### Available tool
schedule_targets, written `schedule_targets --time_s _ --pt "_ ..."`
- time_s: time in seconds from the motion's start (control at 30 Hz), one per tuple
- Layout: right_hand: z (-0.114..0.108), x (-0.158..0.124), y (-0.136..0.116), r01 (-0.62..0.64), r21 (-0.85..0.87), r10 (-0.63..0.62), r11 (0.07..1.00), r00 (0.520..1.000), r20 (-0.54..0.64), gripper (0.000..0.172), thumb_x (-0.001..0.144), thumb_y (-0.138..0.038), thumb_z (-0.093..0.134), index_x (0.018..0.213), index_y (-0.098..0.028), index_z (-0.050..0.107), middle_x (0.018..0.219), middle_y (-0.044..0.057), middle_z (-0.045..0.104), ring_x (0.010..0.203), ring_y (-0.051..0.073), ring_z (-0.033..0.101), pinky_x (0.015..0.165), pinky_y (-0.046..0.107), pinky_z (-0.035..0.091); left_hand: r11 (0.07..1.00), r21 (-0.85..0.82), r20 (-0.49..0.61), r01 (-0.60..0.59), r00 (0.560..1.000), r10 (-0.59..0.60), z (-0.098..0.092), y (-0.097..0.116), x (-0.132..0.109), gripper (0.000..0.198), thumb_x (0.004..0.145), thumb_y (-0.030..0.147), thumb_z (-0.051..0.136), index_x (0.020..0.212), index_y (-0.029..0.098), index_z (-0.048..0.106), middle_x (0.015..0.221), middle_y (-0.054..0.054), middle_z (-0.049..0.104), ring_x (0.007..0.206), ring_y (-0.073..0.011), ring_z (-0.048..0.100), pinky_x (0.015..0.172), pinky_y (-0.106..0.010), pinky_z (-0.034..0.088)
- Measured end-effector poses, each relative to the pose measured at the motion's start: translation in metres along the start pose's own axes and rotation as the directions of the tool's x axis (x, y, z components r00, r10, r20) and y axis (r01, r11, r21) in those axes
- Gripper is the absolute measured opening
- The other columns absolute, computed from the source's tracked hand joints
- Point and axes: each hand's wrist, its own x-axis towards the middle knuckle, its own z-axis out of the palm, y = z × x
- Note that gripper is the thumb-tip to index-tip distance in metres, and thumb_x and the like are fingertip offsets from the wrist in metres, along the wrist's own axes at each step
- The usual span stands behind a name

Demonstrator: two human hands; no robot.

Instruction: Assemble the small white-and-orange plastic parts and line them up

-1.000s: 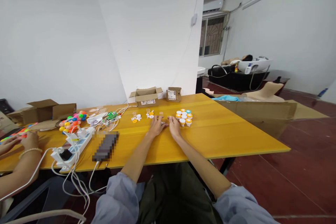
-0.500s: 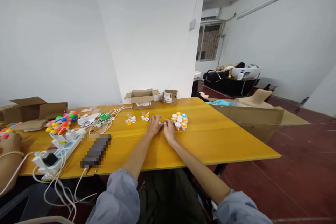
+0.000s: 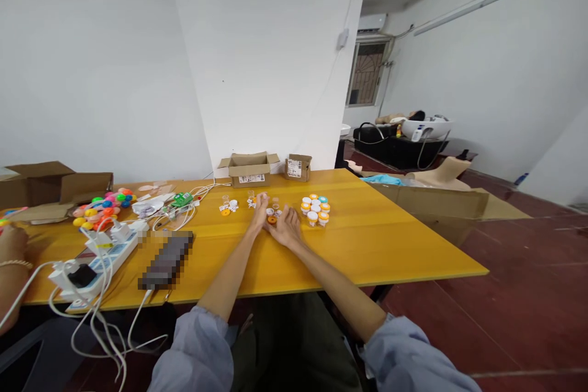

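Observation:
My left hand [image 3: 260,211] stands on its edge on the table, fingers stretched forward, beside a small group of loose parts. My right hand [image 3: 287,228] lies low on the other side, palm toward the parts and fingers apart. Between the hands are an orange ring-like piece [image 3: 272,220], small white pieces [image 3: 269,212] and a clear little cup [image 3: 275,201]. Right of my right hand, several small clear jars with white, orange and teal tops [image 3: 315,209] stand close together. Left of my left hand lies another group of white parts [image 3: 233,204] with an orange ring [image 3: 225,212].
Two cardboard boxes, an open one [image 3: 250,170] and a smaller one [image 3: 298,168], stand along the wall. Leftward are a phone [image 3: 166,260], a power strip [image 3: 110,260] with cables, colourful balls [image 3: 98,215] and another person's hand [image 3: 13,245].
My hands have moved apart and now flank the loose parts, with the orange ring and clear cup showing between them. Earlier the fingers were close together over them.

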Motion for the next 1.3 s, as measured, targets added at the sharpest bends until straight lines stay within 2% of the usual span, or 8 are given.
schedule_targets --time_s 0.1,0.2,0.3,0.4,0.5,0.8,1.03,1.3 --pt "0.002 0.005 -0.005 0.006 -0.053 -0.007 0.999 1.000 -0.030 0.088 0.087 -0.056 0.056 0.151 -0.001 0.028 0.151 0.033 0.040 0.142 0.039 0.038 0.116 0.051 0.026 0.989 -0.130 -0.041 0.064 0.997 -0.070 -0.006 -0.004 0.003 0.035 0.099 0.051 0.045 0.111 0.023 0.062 0.121 -0.012 0.072 0.125 -0.0219 0.062 0.110 -0.040 0.045" --pt "0.007 0.009 -0.004 0.020 -0.088 -0.026 0.996 0.998 -0.063 0.085 0.089 -0.056 0.053 0.151 -0.001 0.029 0.149 0.033 0.042 0.140 0.038 0.041 0.116 0.052 0.026 0.990 -0.124 -0.006 0.064 0.998 -0.065 -0.008 -0.006 0.003 0.035 0.098 0.049 0.047 0.102 0.021 0.067 0.119 -0.013 0.073 0.122 -0.0234 0.064 0.109 -0.040 0.046" --pt "0.009 0.014 -0.005 0.021 -0.097 -0.029 0.995 0.996 -0.083 0.081 0.090 -0.054 0.052 0.150 -0.002 0.032 0.149 0.032 0.043 0.138 0.038 0.043 0.115 0.053 0.027 0.998 -0.032 0.006 -0.061 0.998 0.061 -0.007 -0.005 -0.002 0.035 0.095 0.050 0.052 0.095 0.021 0.071 0.113 -0.011 0.076 0.116 -0.0244 0.067 0.106 -0.039 0.049" --pt "0.008 0.021 -0.009 -0.002 -0.092 -0.007 0.996 0.995 -0.097 0.077 0.092 -0.049 0.052 0.150 -0.001 0.033 0.148 0.033 0.043 0.136 0.038 0.044 0.114 0.053 0.030 0.974 0.099 -0.006 -0.204 0.979 0.206 -0.008 -0.001 -0.008 0.032 0.094 0.048 0.054 0.093 0.021 0.072 0.108 -0.009 0.076 0.111 -0.0244 0.068 0.104 -0.039 0.049" --pt "0.006 0.029 -0.013 -0.025 -0.078 0.017 0.997 0.994 -0.111 0.073 0.093 -0.045 0.051 0.149 -0.002 0.035 0.146 0.033 0.044 0.132 0.038 0.046 0.111 0.053 0.033 0.951 0.179 -0.046 -0.252 0.964 0.264 -0.012 0.003 -0.013 0.029 0.096 0.042 0.051 0.095 0.022 0.072 0.109 -0.009 0.076 0.110 -0.0242 0.067 0.103 -0.039 0.049" --pt "0.002 0.044 -0.016 -0.030 -0.071 0.023 0.997 0.995 -0.097 0.060 0.095 -0.042 0.047 0.147 -0.012 0.044 0.143 0.027 0.049 0.125 0.036 0.050 0.107 0.052 0.035 0.959 0.200 -0.119 -0.202 0.966 0.229 -0.014 0.001 -0.015 0.028 0.098 0.037 0.048 0.092 0.021 0.070 0.104 -0.007 0.076 0.104 -0.0227 0.067 0.098 -0.036 0.050" --pt "-0.003 0.056 -0.016 -0.035 -0.053 0.032 0.998 0.997 -0.070 0.057 0.097 -0.040 0.044 0.145 -0.010 0.047 0.135 0.027 0.053 0.119 0.035 0.052 0.104 0.050 0.036 0.958 0.211 -0.109 -0.196 0.969 0.223 -0.016 0.003 -0.022 0.029 0.098 0.038 0.048 0.093 0.021 0.070 0.102 -0.006 0.076 0.103 -0.0227 0.067 0.099 -0.035 0.049" --pt "0.005 0.084 -0.007 -0.033 -0.029 0.032 0.999 0.999 -0.013 0.067 0.097 -0.041 0.044 0.153 -0.007 0.033 0.138 0.028 0.051 0.123 0.040 0.050 0.108 0.054 0.030 0.971 0.199 -0.158 -0.135 0.973 0.168 -0.020 0.002 -0.030 0.027 0.096 0.037 0.050 0.090 0.021 0.071 0.100 -0.006 0.076 0.105 -0.0240 0.067 0.100 -0.036 0.049"
